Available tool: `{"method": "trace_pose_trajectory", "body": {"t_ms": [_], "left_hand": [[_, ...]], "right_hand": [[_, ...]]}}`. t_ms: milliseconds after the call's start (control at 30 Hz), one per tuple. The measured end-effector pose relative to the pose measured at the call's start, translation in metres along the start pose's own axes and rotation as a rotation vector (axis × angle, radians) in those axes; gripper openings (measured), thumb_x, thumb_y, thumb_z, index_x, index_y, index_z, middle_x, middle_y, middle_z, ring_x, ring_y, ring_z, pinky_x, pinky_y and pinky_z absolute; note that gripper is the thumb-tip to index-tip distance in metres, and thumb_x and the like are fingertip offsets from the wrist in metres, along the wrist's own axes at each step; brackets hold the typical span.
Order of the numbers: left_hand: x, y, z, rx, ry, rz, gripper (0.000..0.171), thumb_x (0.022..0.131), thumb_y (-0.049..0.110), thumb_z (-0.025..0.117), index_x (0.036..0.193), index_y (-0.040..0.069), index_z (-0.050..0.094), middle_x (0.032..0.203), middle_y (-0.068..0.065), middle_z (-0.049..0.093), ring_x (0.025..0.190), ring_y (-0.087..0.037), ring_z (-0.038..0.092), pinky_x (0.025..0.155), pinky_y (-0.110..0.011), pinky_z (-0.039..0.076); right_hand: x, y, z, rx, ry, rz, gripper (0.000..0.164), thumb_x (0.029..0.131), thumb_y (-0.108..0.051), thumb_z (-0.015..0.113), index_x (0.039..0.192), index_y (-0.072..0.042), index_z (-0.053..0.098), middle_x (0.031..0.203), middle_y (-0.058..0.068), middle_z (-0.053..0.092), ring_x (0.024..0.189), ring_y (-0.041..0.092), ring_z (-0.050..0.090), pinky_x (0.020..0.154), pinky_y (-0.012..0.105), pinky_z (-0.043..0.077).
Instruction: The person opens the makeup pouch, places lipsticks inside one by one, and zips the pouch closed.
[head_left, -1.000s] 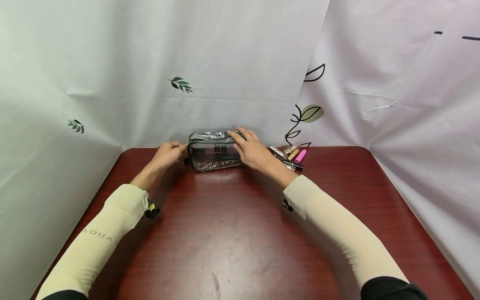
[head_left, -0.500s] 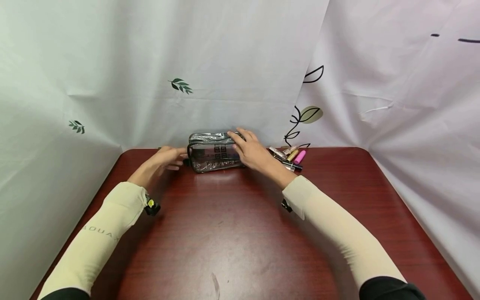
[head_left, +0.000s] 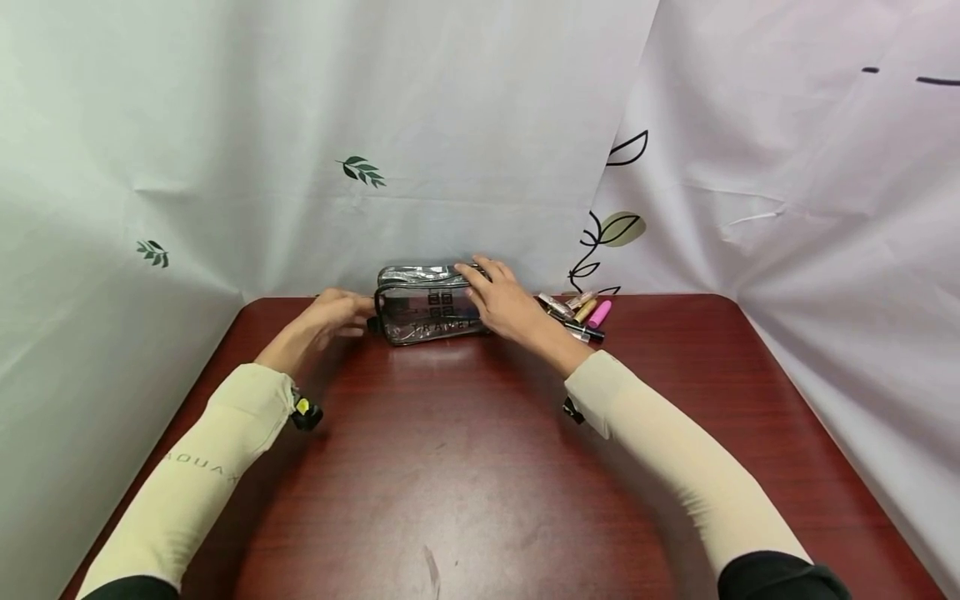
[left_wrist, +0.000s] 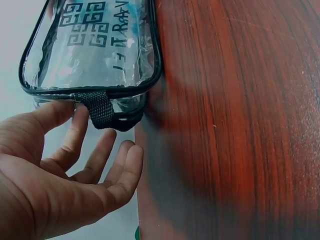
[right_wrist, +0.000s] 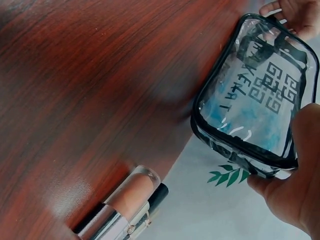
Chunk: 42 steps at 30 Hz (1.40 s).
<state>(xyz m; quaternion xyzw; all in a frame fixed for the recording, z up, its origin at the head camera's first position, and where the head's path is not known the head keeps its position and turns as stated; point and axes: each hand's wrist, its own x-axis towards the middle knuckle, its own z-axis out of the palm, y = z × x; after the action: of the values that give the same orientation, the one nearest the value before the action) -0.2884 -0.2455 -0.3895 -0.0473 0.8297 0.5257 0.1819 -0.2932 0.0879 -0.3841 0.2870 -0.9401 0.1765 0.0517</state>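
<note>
A clear toiletry pouch [head_left: 427, 312] with black piping and printed lettering stands at the table's back edge. My left hand [head_left: 333, 319] is at its left end. In the left wrist view, thumb and index fingertip meet at the zipper end beside the black strap loop [left_wrist: 101, 109], pinching what seems a small zipper pull [left_wrist: 77, 103]; the other fingers are loosely bent. My right hand [head_left: 508, 304] holds the pouch's right end, fingers over the top and thumb on the front. The right wrist view shows the pouch [right_wrist: 250, 95] between that thumb and fingers, partly hidden.
Several cosmetic tubes lie in a small heap right of the pouch, among them a pink tube [head_left: 600, 314] and a gold one [head_left: 586, 310]. A clear-capped tube [right_wrist: 132, 195] is close to my right wrist. A white curtain [head_left: 465, 125] hangs behind the dark red table [head_left: 480, 467].
My left hand let go at the pouch's left end and spread its fingers, then drew thumb and index together there again. The right hand and pouch have stayed in place.
</note>
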Motion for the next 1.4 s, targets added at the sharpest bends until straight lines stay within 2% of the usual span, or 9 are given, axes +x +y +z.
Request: {"method": "trace_pose_trajectory", "body": {"t_ms": [233,533,700,767,833,1133,1233,1333,1400], "left_hand": [[0.002,-0.001,0.002,-0.062,-0.021,0.01,0.056,0.117,0.032,0.057,0.158,-0.005,0.054,0.168,-0.025,0.055,0.121,-0.019,0.067,0.123,-0.053,0.054],[-0.001,0.002,0.005,-0.108,-0.016,0.002,0.056,0.117,0.028,0.048,0.16,-0.007,0.053,0.155,-0.021,0.061,0.152,-0.038,0.053,0.13,-0.056,0.047],[-0.005,0.008,0.003,-0.153,-0.006,0.018,0.04,0.116,0.024,0.044,0.14,-0.002,0.063,0.125,-0.006,0.077,0.145,-0.033,0.061,0.124,-0.053,0.053],[-0.007,0.01,0.002,-0.162,-0.001,0.023,0.036,0.115,0.023,0.044,0.134,0.0,0.065,0.109,0.005,0.077,0.135,-0.028,0.068,0.118,-0.05,0.058],[-0.009,0.012,0.003,-0.159,0.0,0.021,0.036,0.115,0.023,0.044,0.133,0.0,0.065,0.105,0.007,0.077,0.128,-0.024,0.07,0.115,-0.049,0.06],[-0.013,0.02,0.007,-0.147,0.03,0.001,0.033,0.116,0.026,0.044,0.132,0.004,0.063,0.109,0.007,0.078,0.137,-0.028,0.068,0.123,-0.053,0.054],[-0.013,0.022,0.008,-0.142,0.05,0.001,0.037,0.116,0.027,0.044,0.138,0.002,0.061,0.134,-0.006,0.076,0.15,-0.033,0.06,0.124,-0.054,0.053],[-0.013,0.023,0.007,-0.132,0.07,0.0,0.052,0.117,0.027,0.043,0.155,-0.006,0.052,0.168,-0.022,0.053,0.163,-0.041,0.046,0.127,-0.057,0.049],[-0.013,0.024,0.007,-0.121,0.082,-0.001,0.06,0.117,0.027,0.042,0.164,-0.01,0.044,0.178,-0.026,0.038,0.167,-0.044,0.039,0.129,-0.059,0.047]], "right_hand": [[0.0,0.0,0.0,-0.002,0.008,-0.004,0.056,0.123,-0.032,0.041,0.178,-0.02,0.038,0.185,0.02,0.031,0.169,0.045,0.034,0.138,0.06,0.032],[-0.001,0.0,0.001,0.011,0.017,0.0,0.056,0.123,-0.031,0.042,0.178,-0.021,0.039,0.184,0.02,0.033,0.169,0.045,0.035,0.137,0.062,0.034],[0.0,-0.001,0.001,0.009,0.025,0.008,0.055,0.123,-0.03,0.044,0.177,-0.02,0.041,0.183,0.021,0.035,0.168,0.046,0.037,0.136,0.062,0.036],[0.0,-0.002,0.001,0.006,0.028,0.011,0.054,0.123,-0.029,0.044,0.176,-0.02,0.042,0.183,0.021,0.036,0.167,0.046,0.038,0.136,0.061,0.037],[0.0,-0.003,0.001,0.002,0.027,0.013,0.054,0.123,-0.028,0.044,0.176,-0.02,0.042,0.183,0.021,0.036,0.167,0.046,0.038,0.136,0.061,0.037],[0.0,-0.005,-0.001,-0.008,0.034,0.006,0.053,0.122,-0.025,0.046,0.175,-0.018,0.044,0.181,0.022,0.039,0.165,0.046,0.041,0.133,0.061,0.041],[0.0,-0.005,-0.001,-0.014,0.033,0.009,0.053,0.122,-0.025,0.046,0.175,-0.018,0.045,0.18,0.022,0.04,0.164,0.047,0.042,0.132,0.061,0.042],[0.001,-0.005,-0.001,-0.02,0.027,0.013,0.053,0.122,-0.024,0.046,0.175,-0.02,0.044,0.18,0.022,0.04,0.165,0.047,0.042,0.132,0.061,0.043],[0.001,-0.005,-0.001,-0.024,0.022,0.018,0.053,0.122,-0.023,0.045,0.175,-0.02,0.044,0.18,0.021,0.039,0.165,0.046,0.041,0.132,0.061,0.043]]}}
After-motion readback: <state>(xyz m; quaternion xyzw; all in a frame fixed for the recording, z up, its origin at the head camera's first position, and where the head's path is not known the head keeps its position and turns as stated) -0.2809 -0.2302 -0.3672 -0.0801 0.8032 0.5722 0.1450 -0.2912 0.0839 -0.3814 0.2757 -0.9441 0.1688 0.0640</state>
